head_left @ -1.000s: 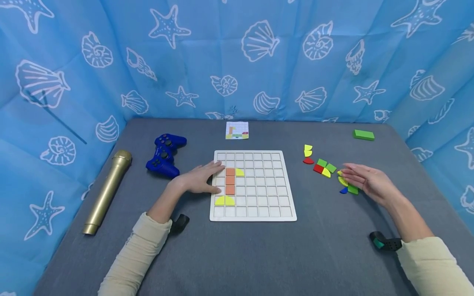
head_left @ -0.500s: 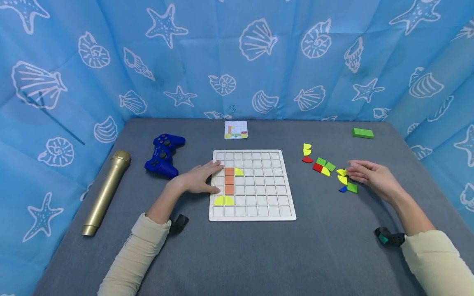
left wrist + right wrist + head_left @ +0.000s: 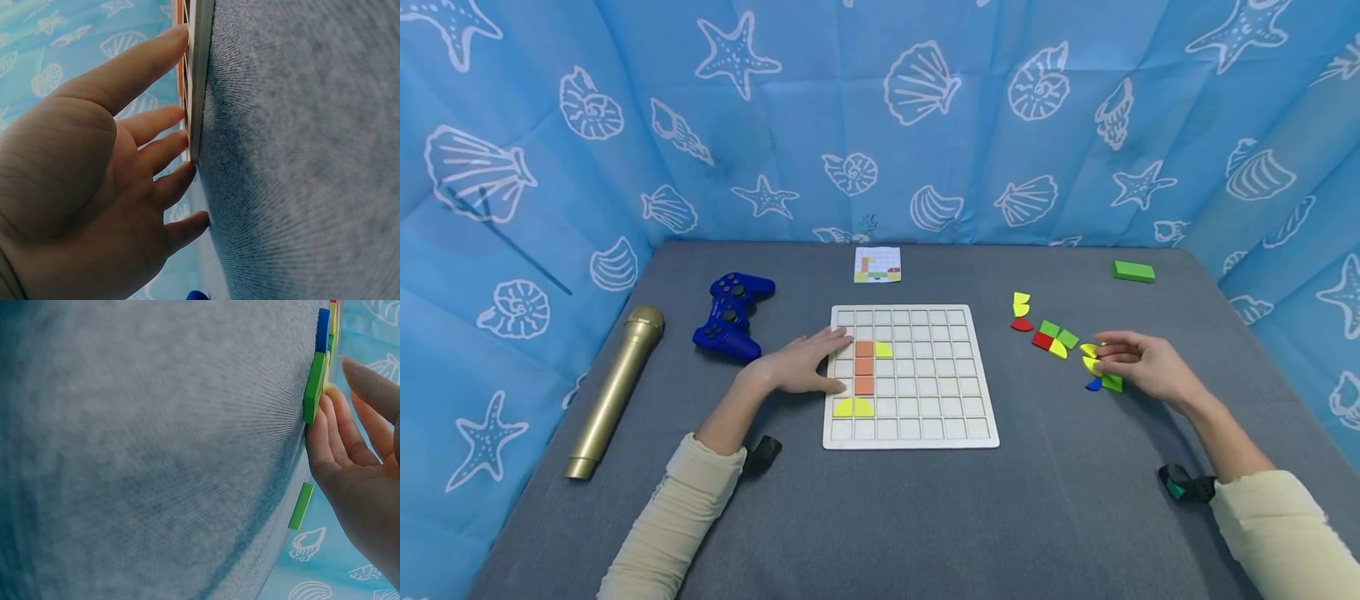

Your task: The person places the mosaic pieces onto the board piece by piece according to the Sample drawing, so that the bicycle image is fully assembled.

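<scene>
A white gridded board [image 3: 931,367] lies mid-table. Set in its cells are several orange squares [image 3: 864,367] in a column, a yellow quarter-round tile [image 3: 884,350] and two more yellow tiles [image 3: 853,407]. My left hand [image 3: 805,363] rests on the board's left edge, fingers spread, thumb lower down. At the right, my right hand [image 3: 1153,368] reaches over loose tiles, its fingertips by a yellow tile [image 3: 1091,366]. In the right wrist view, thumb and fingers stand apart, with the fingertips beside a green tile [image 3: 315,390]. A blue tile [image 3: 1093,384] lies next to them.
Further tiles, including a red square [image 3: 1042,340] and a red wedge [image 3: 1022,325], lie between board and right hand. A pattern card [image 3: 877,265] is behind the board, a green block [image 3: 1133,272] at back right. Left are a blue game controller [image 3: 733,317] and a gold microphone [image 3: 617,392].
My right hand has hovered over the loose tiles, its fingertips moving from the upper yellow tile down and left to the lower one. The left hand has stayed on the board's edge.
</scene>
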A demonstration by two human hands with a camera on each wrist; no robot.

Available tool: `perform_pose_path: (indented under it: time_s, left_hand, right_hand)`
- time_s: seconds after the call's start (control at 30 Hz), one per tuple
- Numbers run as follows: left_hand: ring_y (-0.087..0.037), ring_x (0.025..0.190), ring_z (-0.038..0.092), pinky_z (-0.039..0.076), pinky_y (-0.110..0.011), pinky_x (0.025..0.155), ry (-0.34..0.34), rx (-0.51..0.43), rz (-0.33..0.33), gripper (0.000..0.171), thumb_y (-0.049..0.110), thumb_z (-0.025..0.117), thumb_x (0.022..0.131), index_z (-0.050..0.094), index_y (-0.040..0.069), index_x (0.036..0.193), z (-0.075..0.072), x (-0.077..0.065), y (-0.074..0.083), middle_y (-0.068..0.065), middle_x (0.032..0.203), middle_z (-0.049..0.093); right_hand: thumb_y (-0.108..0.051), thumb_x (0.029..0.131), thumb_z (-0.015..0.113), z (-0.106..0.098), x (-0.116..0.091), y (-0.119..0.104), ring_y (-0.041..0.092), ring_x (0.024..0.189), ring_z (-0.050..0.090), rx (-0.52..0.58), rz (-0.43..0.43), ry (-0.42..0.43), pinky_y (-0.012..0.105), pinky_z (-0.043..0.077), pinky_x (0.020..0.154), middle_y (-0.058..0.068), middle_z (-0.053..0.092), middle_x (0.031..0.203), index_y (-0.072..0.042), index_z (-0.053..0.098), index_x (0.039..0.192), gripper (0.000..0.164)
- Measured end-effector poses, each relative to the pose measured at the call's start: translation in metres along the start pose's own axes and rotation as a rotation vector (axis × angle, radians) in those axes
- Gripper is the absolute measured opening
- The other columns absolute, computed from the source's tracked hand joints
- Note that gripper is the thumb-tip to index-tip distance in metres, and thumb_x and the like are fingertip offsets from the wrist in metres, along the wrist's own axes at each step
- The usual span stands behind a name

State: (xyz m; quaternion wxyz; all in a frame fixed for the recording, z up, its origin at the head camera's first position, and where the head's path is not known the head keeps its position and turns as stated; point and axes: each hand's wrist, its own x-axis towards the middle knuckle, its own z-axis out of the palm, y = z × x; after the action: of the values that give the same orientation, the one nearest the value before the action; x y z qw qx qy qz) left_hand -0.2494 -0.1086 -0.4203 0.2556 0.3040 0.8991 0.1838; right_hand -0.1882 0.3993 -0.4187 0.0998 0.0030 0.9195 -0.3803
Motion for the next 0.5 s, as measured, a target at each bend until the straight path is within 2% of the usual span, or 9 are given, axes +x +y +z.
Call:
perform_pose_path:
  time_s: [0.23, 0.5]
  left_hand:
    - [-0.026, 0.144, 0.004, 0.007, -0.05, 0.113, 0.0, -0.008, 0.003, 0.082, 0.039, 0.063, 0.091, 0.019, 0.01, 0.153, -0.0004, -0.0003, 0.0005, -0.01, 0.158, 0.011]
    - [-0.026, 0.144, 0.004, 0.007, -0.05, 0.113, 0.003, -0.004, 0.007, 0.082, 0.039, 0.063, 0.091, 0.019, 0.01, 0.153, 0.0, 0.0006, -0.0003, -0.01, 0.158, 0.011]
  right_hand:
    - [-0.007, 0.088, 0.068, 0.0038, 0.0006, 0.0009, 0.013, 0.086, 0.059, -0.073, -0.059, 0.036, 0.02, 0.052, 0.068, 0.024, 0.059, 0.109, 0.01, 0.05, 0.129, 0.048]
    - [-0.002, 0.086, 0.07, 0.0067, 0.0008, -0.0025, 0.026, 0.089, 0.059, -0.14, -0.101, 0.032, 0.02, 0.05, 0.066, 0.022, 0.061, 0.104, 0.011, 0.053, 0.126, 0.046]
